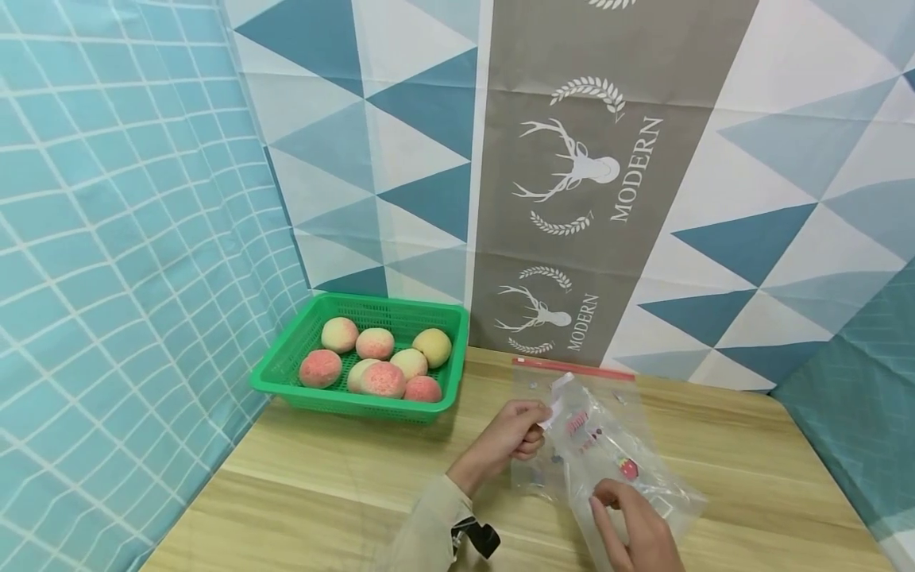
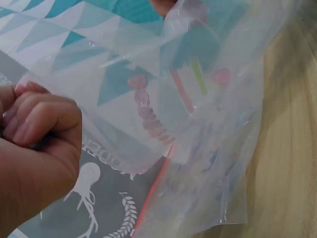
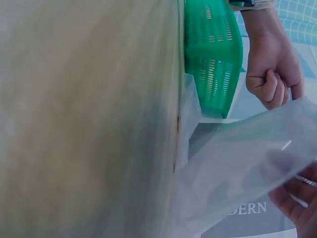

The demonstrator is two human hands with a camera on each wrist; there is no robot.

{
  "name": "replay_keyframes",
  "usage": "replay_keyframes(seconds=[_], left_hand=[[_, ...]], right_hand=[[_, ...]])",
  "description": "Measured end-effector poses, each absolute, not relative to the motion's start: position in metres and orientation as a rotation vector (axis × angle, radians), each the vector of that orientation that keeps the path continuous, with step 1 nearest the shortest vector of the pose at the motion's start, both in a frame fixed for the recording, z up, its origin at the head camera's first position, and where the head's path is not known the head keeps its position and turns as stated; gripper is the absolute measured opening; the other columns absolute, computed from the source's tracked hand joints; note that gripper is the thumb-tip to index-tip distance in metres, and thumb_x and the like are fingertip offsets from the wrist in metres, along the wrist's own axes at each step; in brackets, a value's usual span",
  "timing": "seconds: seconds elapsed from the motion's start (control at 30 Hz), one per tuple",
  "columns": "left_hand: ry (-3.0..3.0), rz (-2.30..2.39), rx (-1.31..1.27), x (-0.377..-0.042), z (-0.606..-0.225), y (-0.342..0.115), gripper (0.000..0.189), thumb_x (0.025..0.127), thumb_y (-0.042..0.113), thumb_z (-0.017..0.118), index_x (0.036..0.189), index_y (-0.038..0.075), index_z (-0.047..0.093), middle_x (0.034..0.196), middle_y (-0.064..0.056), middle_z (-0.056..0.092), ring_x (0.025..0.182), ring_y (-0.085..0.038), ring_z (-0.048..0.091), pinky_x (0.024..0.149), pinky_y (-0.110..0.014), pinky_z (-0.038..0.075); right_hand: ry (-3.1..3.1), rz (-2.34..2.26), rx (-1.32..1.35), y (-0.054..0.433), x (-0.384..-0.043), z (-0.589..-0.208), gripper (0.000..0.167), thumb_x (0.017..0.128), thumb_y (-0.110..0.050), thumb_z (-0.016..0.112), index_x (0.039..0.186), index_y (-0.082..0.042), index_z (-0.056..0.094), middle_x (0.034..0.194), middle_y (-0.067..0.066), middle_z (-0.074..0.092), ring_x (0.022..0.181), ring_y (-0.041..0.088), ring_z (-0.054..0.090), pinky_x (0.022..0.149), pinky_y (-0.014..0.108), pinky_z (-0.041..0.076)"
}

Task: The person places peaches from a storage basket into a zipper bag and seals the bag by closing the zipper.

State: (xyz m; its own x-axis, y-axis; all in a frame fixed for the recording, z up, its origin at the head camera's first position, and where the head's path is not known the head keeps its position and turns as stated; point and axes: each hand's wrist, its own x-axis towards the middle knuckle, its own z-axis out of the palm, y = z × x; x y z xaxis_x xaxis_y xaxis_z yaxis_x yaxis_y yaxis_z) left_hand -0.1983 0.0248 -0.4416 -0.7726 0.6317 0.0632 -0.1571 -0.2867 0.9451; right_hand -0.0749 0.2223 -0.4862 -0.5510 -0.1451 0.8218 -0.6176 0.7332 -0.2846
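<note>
A clear plastic bag (image 1: 604,445) with red printing and a small strawberry picture is raised at a slant between my two hands. My left hand (image 1: 511,437) pinches its upper left corner, fingers curled, as the left wrist view also shows. Lower down, the thumb and fingertips of my right hand (image 1: 636,528) pinch the opposite end; in the right wrist view the bag (image 3: 247,163) stretches between the hands. Beneath it lies another clear bag with a red zip strip (image 1: 572,369), partly covered by the first.
At the back left stands a green plastic basket (image 1: 286,373) with several pink and yellow peaches (image 1: 383,380) in it. The wood-grain table (image 1: 322,485) meets a patterned cloth wall (image 1: 422,159) behind and a blue checked one (image 1: 107,238) at the left.
</note>
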Motion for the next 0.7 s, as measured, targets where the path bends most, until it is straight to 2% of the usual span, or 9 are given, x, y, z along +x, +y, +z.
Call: replay_keyframes(seconds=[0.03,0.1,0.23,0.33,0.43,0.47,0.57,0.63,0.7], left_hand=[[1.464,2.089,0.624,-0.197,-0.44,0.025,0.038,0.1,0.015,0.05,0.066,0.011,0.034,0.048,0.008,0.022,0.04,-0.003,0.019,0.039,-0.019,0.015],[1.458,2.076,0.654,-0.195,-0.438,0.026,0.041,0.101,0.016,0.051,0.065,0.011,0.032,0.047,0.008,0.022,0.04,-0.003,0.019,0.039,-0.02,0.015],[1.45,2.068,0.669,-0.192,-0.437,0.027,0.041,0.101,0.016,0.051,0.065,0.01,0.031,0.047,0.008,0.022,0.041,-0.004,0.018,0.04,-0.021,0.014],[1.441,2.069,0.668,-0.188,-0.437,0.031,0.041,0.101,0.017,0.052,0.066,0.009,0.032,0.047,0.008,0.022,0.041,-0.004,0.018,0.039,-0.021,0.014],[1.45,2.059,0.701,-0.185,-0.437,0.033,0.04,0.101,0.017,0.053,0.067,0.007,0.034,0.048,0.007,0.023,0.041,-0.005,0.018,0.039,-0.022,0.015],[1.459,2.05,0.72,-0.184,-0.437,0.034,0.04,0.101,0.017,0.053,0.068,0.006,0.035,0.048,0.007,0.024,0.041,-0.006,0.019,0.039,-0.022,0.015],[1.492,2.014,0.785,-0.182,-0.435,0.034,0.037,0.102,0.017,0.053,0.07,0.004,0.038,0.048,0.007,0.026,0.041,-0.007,0.02,0.04,-0.023,0.017],[1.511,2.004,0.826,-0.181,-0.433,0.034,0.037,0.102,0.018,0.053,0.072,0.002,0.039,0.049,0.006,0.027,0.042,-0.008,0.02,0.04,-0.024,0.018],[1.526,2.007,0.86,-0.181,-0.432,0.035,0.036,0.102,0.017,0.052,0.073,-0.001,0.041,0.049,0.006,0.027,0.042,-0.008,0.02,0.041,-0.024,0.018]], right_hand=[[-2.107,0.738,0.542,0.223,-0.074,-0.483,0.008,0.091,-0.009,0.069,0.099,-0.008,0.066,0.086,-0.01,0.062,0.075,0.004,0.058,0.073,0.014,0.047],[-2.136,0.779,0.477,0.224,-0.074,-0.475,0.018,0.085,0.002,0.071,0.099,-0.009,0.065,0.084,-0.01,0.061,0.076,0.001,0.056,0.073,0.012,0.045],[-2.186,0.858,0.395,0.224,-0.077,-0.459,0.023,0.086,0.008,0.068,0.096,-0.013,0.065,0.078,-0.013,0.06,0.068,-0.002,0.054,0.065,0.012,0.044],[-2.242,0.976,0.322,0.225,-0.082,-0.443,0.019,0.093,0.002,0.063,0.094,-0.016,0.065,0.076,-0.012,0.061,0.064,0.002,0.056,0.059,0.014,0.045],[-2.334,1.209,0.26,0.224,-0.093,-0.423,0.014,0.102,-0.009,0.056,0.092,-0.014,0.065,0.074,-0.003,0.064,0.063,0.009,0.06,0.057,0.02,0.05],[-2.38,1.323,0.256,0.225,-0.098,-0.416,0.019,0.104,-0.014,0.052,0.091,-0.01,0.065,0.073,0.0,0.064,0.062,0.013,0.061,0.057,0.023,0.052],[-2.568,1.641,0.213,0.226,-0.117,-0.396,0.048,0.109,-0.033,0.04,0.084,0.001,0.062,0.065,0.009,0.062,0.056,0.02,0.062,0.055,0.034,0.056],[-2.693,1.734,0.198,0.227,-0.132,-0.389,0.06,0.108,-0.043,0.037,0.078,0.004,0.06,0.057,0.01,0.058,0.05,0.024,0.06,0.051,0.037,0.055],[-2.796,1.728,0.22,0.228,-0.144,-0.387,0.064,0.106,-0.048,0.04,0.073,0.005,0.057,0.052,0.008,0.052,0.045,0.024,0.058,0.047,0.038,0.054]])
